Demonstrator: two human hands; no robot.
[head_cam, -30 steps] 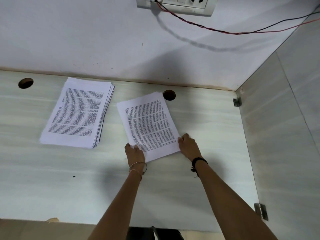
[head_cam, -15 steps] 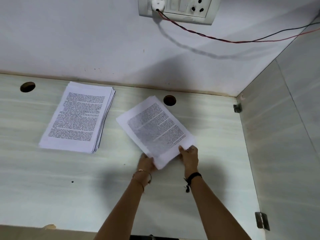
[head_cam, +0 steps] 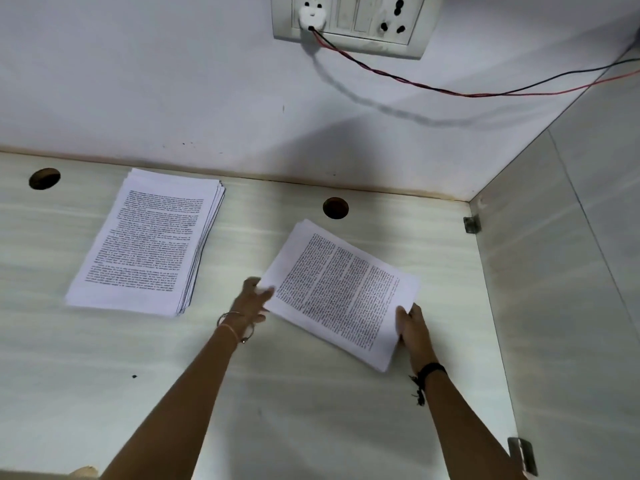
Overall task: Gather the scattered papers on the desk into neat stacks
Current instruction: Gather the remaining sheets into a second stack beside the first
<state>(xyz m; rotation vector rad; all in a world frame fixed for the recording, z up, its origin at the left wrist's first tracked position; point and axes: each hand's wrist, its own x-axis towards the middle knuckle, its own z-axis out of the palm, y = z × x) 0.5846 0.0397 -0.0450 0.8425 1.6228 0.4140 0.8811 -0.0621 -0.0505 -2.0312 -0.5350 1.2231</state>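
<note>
A thick stack of printed pages (head_cam: 149,244) lies on the pale desk (head_cam: 104,358) at the left, its sheets slightly fanned at the right edge. A thinner bundle of printed pages (head_cam: 341,292) sits right of centre, turned sideways at an angle. My right hand (head_cam: 414,325) grips the bundle's near right corner, thumb on top. My left hand (head_cam: 252,301) touches the bundle's left corner with its fingers spread; motion blurs it.
Two round cable holes (head_cam: 335,207) (head_cam: 44,178) open in the desk near the back wall. A wall socket plate (head_cam: 349,22) carries a white plug with red and black wires (head_cam: 485,93) running right. A side panel (head_cam: 571,289) closes off the desk's right edge.
The thin bundle has swung clockwise from upright to sideways and shifted right. My right hand moved right with its corner; my left hand slid to the bundle's left corner.
</note>
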